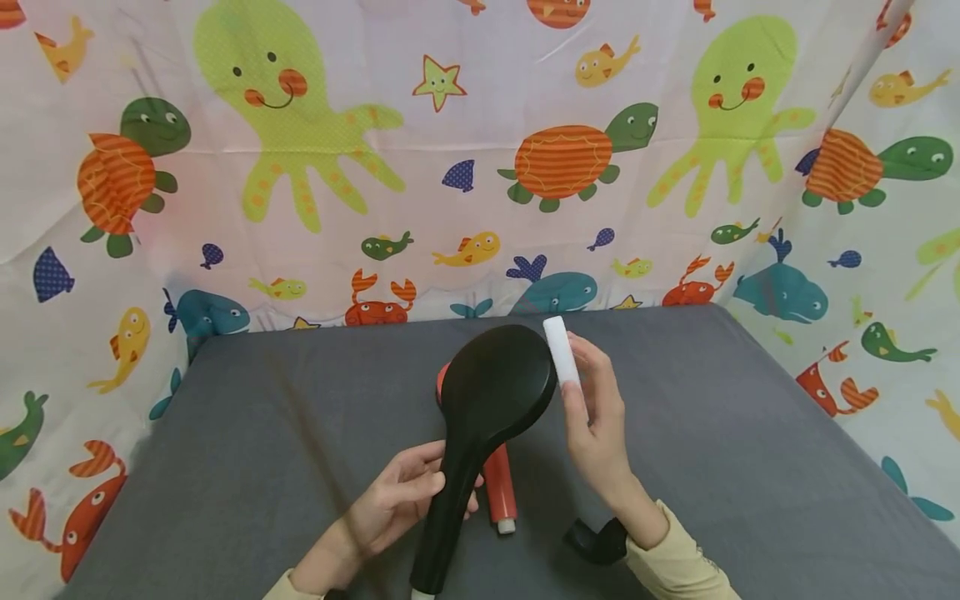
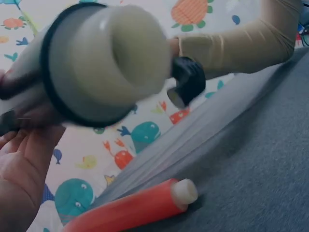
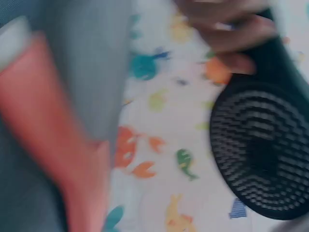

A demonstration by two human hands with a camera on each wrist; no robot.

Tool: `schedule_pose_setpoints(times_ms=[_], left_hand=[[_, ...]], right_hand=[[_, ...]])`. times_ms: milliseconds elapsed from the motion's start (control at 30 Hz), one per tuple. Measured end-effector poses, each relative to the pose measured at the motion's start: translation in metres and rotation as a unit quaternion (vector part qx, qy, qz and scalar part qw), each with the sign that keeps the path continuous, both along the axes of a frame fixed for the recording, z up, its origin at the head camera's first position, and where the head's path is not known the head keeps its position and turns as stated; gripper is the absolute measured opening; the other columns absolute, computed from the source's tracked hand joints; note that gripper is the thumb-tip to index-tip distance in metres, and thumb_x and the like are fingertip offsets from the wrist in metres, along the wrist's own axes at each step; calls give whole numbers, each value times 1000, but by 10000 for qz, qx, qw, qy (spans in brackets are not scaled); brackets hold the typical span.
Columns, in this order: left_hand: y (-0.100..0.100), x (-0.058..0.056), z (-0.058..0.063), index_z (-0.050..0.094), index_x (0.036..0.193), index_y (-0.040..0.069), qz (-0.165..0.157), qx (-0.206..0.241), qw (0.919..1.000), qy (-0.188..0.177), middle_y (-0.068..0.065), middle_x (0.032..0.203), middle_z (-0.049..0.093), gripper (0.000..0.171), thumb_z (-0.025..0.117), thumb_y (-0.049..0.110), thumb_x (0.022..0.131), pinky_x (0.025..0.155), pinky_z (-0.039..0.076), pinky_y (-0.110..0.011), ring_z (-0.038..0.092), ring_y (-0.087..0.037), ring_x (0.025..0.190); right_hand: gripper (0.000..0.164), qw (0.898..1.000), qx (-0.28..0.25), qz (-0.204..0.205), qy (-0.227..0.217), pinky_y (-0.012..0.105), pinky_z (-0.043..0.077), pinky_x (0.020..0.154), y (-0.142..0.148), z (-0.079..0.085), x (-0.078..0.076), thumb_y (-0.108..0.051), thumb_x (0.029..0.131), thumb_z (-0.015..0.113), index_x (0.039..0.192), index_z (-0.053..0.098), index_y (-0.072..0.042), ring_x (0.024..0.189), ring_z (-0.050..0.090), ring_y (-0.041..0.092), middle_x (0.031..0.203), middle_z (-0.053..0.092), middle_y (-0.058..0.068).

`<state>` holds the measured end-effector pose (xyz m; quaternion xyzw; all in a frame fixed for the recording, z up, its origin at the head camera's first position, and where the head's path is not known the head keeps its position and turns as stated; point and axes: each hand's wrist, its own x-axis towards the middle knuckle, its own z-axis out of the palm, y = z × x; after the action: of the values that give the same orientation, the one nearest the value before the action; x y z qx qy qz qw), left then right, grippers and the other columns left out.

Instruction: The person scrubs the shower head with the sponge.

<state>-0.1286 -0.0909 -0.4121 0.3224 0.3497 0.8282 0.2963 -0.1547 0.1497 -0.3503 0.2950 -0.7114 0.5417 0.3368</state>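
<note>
The left hand [image 1: 386, 504] grips a black shower head [image 1: 498, 379]. Near its two o'clock, the right hand [image 1: 603, 437] pinches a white block [image 1: 561, 350].

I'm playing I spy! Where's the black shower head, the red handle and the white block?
Black shower head [image 1: 471, 429]: head view, on its neck.
Red handle [image 2: 133, 210]: left wrist view, on its side.
White block [image 1: 562, 350]: head view, on its long side.

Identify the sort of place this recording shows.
Probably a makeshift filming booth rather than a bathroom: a gray surface, white sheeting printed with sea animals on three sides, and a black shower head held over the gray surface.
</note>
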Motion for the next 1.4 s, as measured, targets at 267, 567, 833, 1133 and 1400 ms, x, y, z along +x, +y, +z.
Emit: schedule_pose_setpoints(times_ms=[267, 567, 833, 1133, 1400], left_hand=[[-6, -3, 3, 36, 135, -7, -67, -94, 9974, 718, -15, 115, 58, 41, 28, -5, 94, 91, 46, -38, 62, -24, 97], [-14, -10, 4, 38, 135, -7, 708, -630, 9880, 1220, -16, 118, 58, 42, 29, -7, 94, 93, 44, -39, 64, -23, 93], [-17, -10, 4, 31, 134, -15, 496, -1141, 9727, 1960, -19, 122, 54, 42, 42, -8, 94, 89, 48, -35, 61, -21, 100], [-10, -5, 6, 40, 131, -12, 1661, -1886, 9309, 2651, -30, 126, 49, 41, 48, -9, 91, 88, 47, -30, 56, -22, 110], [-12, -3, 11, 48, 127, -6, 3130, -2757, 8403, 3464, -20, 118, 57, 40, 57, -5, 88, 80, 50, -27, 59, -18, 99]], right_hand=[[34, 9889, -192, 215, -1454, 24, 45, 82, 17, 12, -4, 0, 96, 42, 129, 49, -3, 102, 53, 19, 124, 51, 9], [41, 9915, -71, 513, -1195, 25, 49, 77, 16, -7, 10, 10, 90, 48, 130, 46, 2, 106, 53, 26, 128, 49, 14], [32, 9910, -13, 116, -1330, 22, 44, 76, 25, 4, -1, 4, 93, 45, 124, 55, -2, 93, 55, 17, 114, 58, 11], [33, 9919, 108, -42, -1263, 22, 44, 76, 30, 6, -3, 3, 94, 46, 124, 56, -4, 91, 54, 17, 115, 58, 10], [32, 9792, 185, -158, -2012, 26, 44, 73, 39, -11, -1, 1, 94, 48, 125, 53, -6, 91, 55, 19, 115, 56, 8]])
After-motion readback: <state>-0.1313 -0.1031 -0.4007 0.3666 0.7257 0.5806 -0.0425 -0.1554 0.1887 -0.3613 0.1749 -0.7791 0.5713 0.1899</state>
